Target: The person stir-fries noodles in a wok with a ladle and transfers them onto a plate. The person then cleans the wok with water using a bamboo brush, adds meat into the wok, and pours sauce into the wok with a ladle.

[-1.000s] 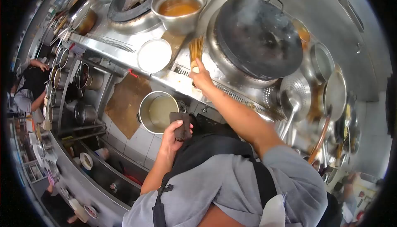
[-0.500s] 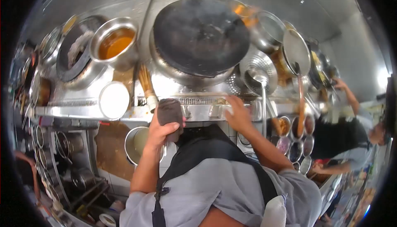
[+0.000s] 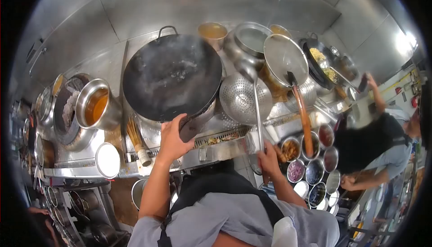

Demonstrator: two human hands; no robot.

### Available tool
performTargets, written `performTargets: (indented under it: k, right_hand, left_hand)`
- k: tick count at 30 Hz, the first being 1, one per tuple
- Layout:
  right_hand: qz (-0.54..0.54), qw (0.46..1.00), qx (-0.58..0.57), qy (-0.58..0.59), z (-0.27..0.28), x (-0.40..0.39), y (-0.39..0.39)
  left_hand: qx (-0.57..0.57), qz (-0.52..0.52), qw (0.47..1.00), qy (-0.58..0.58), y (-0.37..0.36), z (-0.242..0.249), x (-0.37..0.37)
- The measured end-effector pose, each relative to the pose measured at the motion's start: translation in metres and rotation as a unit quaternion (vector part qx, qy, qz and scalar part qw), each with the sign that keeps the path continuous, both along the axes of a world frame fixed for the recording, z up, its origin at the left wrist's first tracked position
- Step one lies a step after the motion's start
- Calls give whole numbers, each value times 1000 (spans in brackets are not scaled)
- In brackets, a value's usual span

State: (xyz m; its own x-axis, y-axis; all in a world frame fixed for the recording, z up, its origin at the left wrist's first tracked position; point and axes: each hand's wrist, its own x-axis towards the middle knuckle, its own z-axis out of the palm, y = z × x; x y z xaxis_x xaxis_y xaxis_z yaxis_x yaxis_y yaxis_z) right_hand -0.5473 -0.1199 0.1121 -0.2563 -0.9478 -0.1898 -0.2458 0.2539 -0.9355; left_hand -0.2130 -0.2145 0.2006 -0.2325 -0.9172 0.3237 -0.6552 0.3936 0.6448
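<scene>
My left hand is at the near rim of a large black wok. In it is a folded dark cloth, pressed against the wok's near side, with fingers and thumb around it. A little steam rises from the wok, which has some pale residue inside. My right hand is closed around the lower end of a long metal ladle handle. The ladle's bowl lies up by the metal pots, above a perforated strainer. A fine-mesh skimmer with a wooden handle rests just to the right.
A pot of amber liquid, a bamboo brush and a white bowl stand to the left. Several ingredient tins are at the lower right. A co-worker handles a second wok on the right.
My right hand, spread and without a tool before, now grips the ladle handle. My left hand has brought the cloth up to the wok's rim. The view has shifted to the right.
</scene>
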Motion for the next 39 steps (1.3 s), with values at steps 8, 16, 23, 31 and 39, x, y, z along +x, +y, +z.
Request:
performTargets:
  k: [8, 16, 23, 31, 39]
  right_hand:
    - [-191, 948, -144, 210, -6, 10, -301]
    - [-86, 789, -12, -608, 135, -34, -383]
    - [73, 671, 15, -738, 170, -10, -258]
    - [159, 530, 83, -829, 162, 63, -101]
    - [148, 771, 194, -589, 124, 68, -42]
  left_hand:
    - [19, 47, 999, 5, 2, 2, -10]
    - [16, 60, 998, 23, 4, 1, -9]
    - [2, 43, 999, 10, 2, -3, -6]
    - [-46, 32, 998, 8, 1, -14, -2]
    - [-3, 12, 999, 36, 4, -9, -3]
